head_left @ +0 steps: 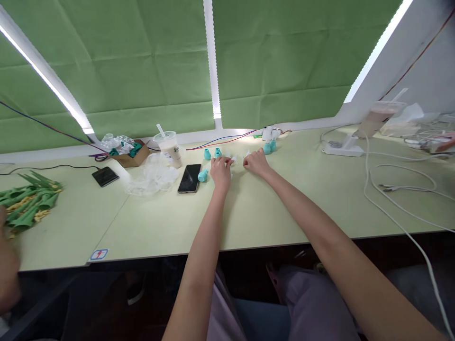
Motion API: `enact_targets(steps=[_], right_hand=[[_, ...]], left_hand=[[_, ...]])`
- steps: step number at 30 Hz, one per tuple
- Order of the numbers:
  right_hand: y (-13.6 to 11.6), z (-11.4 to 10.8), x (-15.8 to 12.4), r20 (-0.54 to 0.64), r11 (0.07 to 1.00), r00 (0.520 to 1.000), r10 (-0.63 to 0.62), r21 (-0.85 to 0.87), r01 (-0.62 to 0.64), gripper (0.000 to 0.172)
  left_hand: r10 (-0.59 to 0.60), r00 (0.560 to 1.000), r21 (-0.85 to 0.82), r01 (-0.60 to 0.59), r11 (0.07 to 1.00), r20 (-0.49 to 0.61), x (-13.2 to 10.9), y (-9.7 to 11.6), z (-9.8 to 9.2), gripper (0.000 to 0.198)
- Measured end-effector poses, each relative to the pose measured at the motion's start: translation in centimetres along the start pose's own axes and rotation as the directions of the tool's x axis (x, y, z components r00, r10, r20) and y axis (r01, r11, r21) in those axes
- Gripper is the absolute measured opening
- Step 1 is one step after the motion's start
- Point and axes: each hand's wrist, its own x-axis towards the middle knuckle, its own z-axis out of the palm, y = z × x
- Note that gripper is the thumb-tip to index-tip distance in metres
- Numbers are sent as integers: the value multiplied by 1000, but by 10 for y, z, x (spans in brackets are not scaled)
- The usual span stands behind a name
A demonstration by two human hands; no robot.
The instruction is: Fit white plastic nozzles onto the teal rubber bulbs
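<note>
My left hand [221, 171] is closed, its fingertips pinching a small translucent white piece [233, 160]. To its right my right hand [257, 163] is also closed; whatever its fingertips hold is hidden or too small to name. More whitish bits [247, 153] lie between the hands. Small teal bulb-shaped parts stand around them: a teal part [207, 154] behind my left hand, a tipped teal part [203, 175] just left of it, and a teal part [267, 148] with clear tops beside it, behind my right hand.
A phone [189, 178], crumpled plastic bag [153, 176], drink cup [169, 148] and cardboard box [132, 157] lie leftward. A power strip [343, 149], white cables [401, 187] and another cup [378, 118] are on the right. Another person's arm [7, 265] is beside green pieces [30, 203].
</note>
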Motion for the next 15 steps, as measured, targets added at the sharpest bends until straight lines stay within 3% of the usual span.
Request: enact_targets(steps=[15], right_hand=[[5, 11, -1, -4, 998, 998, 60, 19, -60, 23]], left_hand=[[1, 998, 30, -2, 1000, 55, 0, 1, 0, 20]])
